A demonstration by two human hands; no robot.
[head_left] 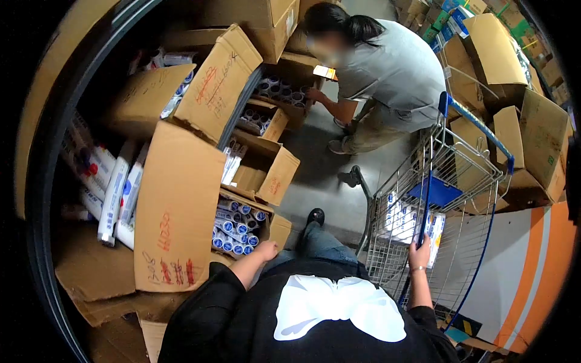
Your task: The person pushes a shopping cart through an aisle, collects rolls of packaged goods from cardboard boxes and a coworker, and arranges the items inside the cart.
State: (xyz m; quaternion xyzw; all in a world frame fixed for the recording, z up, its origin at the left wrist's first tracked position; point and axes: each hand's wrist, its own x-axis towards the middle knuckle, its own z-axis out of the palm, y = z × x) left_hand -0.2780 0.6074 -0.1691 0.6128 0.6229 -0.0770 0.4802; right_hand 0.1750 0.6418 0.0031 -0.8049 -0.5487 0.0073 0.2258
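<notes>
My left hand [265, 250] is at the lower edge of an open carton's flap [279, 231]. Its fingers are curled in; whether they pinch the flap or anything else is hidden. That carton holds several white rolls with blue ends [241, 228], stacked on their sides. On the other side of my body, my right hand [419, 254] is closed around the blue bar of a wire shopping cart [399, 266]. Inside the cart stand white packages [399, 221], and another white and blue package [434, 233] is close to my right hand.
A person [393, 72] bends over a farther carton of rolls [281, 91], one hand at its edge. Open cartons [178, 206] and long wrapped rolls [118, 190] fill the shelf at left. More boxes [532, 139] and an orange-striped panel [526, 272] stand at right.
</notes>
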